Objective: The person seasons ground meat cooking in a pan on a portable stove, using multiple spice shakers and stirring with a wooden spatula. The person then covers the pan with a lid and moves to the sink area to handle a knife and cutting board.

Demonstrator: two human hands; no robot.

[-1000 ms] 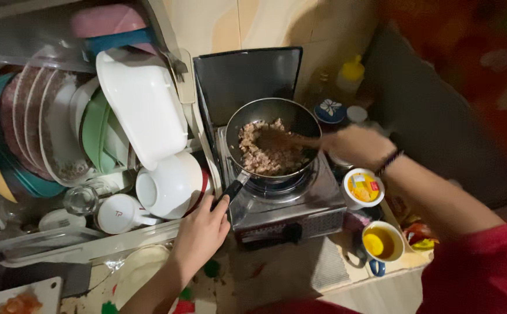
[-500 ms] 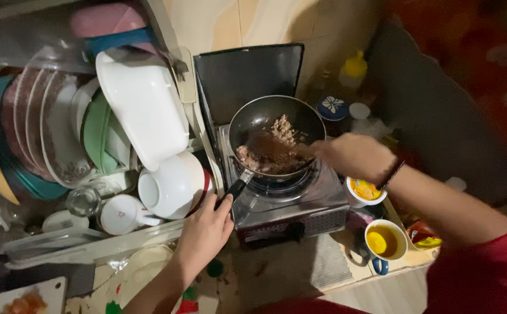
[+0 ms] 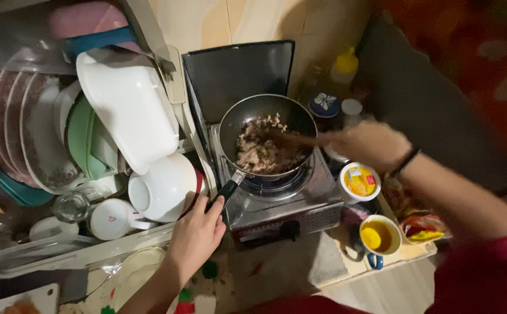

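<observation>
Two hands work at a dark frying pan (image 3: 265, 136) of browned minced food that sits on a single-burner stove (image 3: 282, 197) near the worktop's back edge: the left hand (image 3: 198, 232) curls its fingers shut round the black pan handle (image 3: 225, 191) at the stove's front left corner. The right hand (image 3: 367, 145), blurred, is closed on a wooden spatula (image 3: 291, 139) whose tip lies in the food. Left of the stove stands a dish rack (image 3: 79, 151) of plates and white bowls, while right of it, toward the worktop's right edge, sit a yellow-lidded tub (image 3: 359, 181) and a cup of yellow liquid (image 3: 379, 237).
</observation>
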